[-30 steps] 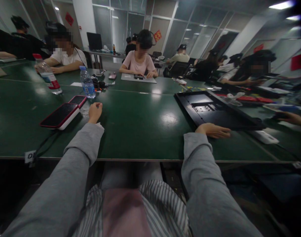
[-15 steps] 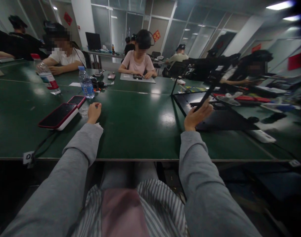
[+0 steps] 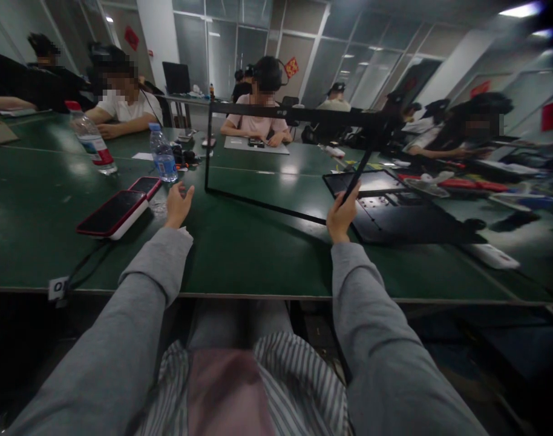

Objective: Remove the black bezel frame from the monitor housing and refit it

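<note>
A thin black frame [image 3: 304, 114] is gripped by the fingers of the right hand [image 3: 342, 217]; left of the frame, the left hand [image 3: 179, 206] is held open

My right hand [image 3: 342, 216] pinches the right-hand bar of a thin black frame [image 3: 294, 113], thumb on one side and fingers on the other. The frame stands up off the green table [image 3: 258, 257], with its lower left corner down near the tabletop. My left hand [image 3: 179, 204] is open with the fingers spread, apart from the frame and just beside two red-edged phones [image 3: 111, 213]. A flat black panel [image 3: 408, 224] lies on the table just right of my right hand. Two water bottles [image 3: 163, 154] stand beyond the phones — other people sit across the table.
</note>
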Demonstrator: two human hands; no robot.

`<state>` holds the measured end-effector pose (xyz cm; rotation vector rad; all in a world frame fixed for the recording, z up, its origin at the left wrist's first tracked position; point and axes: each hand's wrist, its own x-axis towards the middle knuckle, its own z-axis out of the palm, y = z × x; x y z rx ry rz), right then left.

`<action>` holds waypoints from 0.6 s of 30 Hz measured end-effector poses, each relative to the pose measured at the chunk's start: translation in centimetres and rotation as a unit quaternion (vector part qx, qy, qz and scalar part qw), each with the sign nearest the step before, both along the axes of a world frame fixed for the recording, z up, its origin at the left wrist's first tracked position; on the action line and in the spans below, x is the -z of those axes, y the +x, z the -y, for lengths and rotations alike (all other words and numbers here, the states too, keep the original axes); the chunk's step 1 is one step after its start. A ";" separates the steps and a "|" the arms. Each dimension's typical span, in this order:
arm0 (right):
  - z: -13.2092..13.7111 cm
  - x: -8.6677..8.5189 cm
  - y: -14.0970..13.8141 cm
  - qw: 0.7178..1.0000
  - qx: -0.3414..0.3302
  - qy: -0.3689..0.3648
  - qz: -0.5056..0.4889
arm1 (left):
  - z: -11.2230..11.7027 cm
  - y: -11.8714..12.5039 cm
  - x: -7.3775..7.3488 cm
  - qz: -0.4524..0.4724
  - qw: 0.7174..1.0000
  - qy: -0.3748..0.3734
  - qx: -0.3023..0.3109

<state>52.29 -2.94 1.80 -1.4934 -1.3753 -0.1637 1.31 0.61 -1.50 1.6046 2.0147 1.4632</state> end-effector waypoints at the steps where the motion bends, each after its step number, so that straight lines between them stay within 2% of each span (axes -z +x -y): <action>1: -0.3 0.4 0.0 1.000 0.005 0.007 -0.008 | 0.0 0.1 0.0 0.006 1.000 0.004 0.005; 3: -1.0 1.1 -0.1 1.000 -0.001 -0.006 -0.012 | 0.0 0.5 0.1 0.015 1.000 0.000 0.026; 7: -1.8 1.9 0.0 0.996 -0.006 -0.085 -0.041 | 0.2 0.8 0.1 0.035 0.995 -0.051 0.076; 14: -3.6 3.7 1.1 0.981 -0.035 -0.172 -0.079 | -0.7 0.5 0.5 0.022 0.996 -0.087 0.009; 18: -4.9 5.1 1.8 0.974 -0.094 -0.195 -0.064 | -0.1 0.3 0.3 -0.004 0.995 -0.099 -0.005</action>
